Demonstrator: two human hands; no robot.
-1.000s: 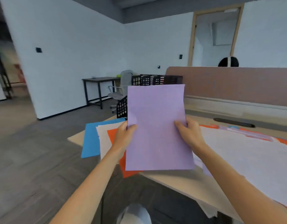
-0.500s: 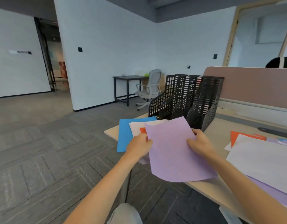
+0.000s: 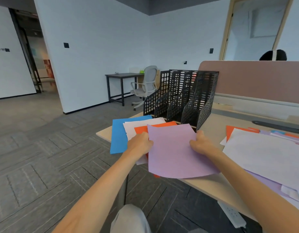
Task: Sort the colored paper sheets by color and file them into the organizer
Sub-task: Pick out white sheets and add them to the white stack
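Observation:
A purple sheet (image 3: pixel 172 152) is held low over the desk's near left corner. My left hand (image 3: pixel 140 143) grips its left edge and my right hand (image 3: pixel 201 142) grips its right edge. Beneath it lie an orange sheet (image 3: pixel 142 129), a white sheet (image 3: pixel 138 126) and a blue sheet (image 3: pixel 118 135), fanned out to the left. The black perforated organizer (image 3: pixel 184 96) with several upright slots stands just behind them. A mixed pile topped by a white sheet (image 3: pixel 266 153) lies to the right.
The light wooden desk (image 3: pixel 207 184) ends at its corner near my left hand, with grey carpet below. A pink partition (image 3: pixel 253 78) runs along the desk's back. A dark table and a grey office chair (image 3: pixel 145 86) stand by the far wall.
The purple sheet came down from upright in front of my face to low and tilted flat over the orange sheet. The view turned left, and the organizer came into sight.

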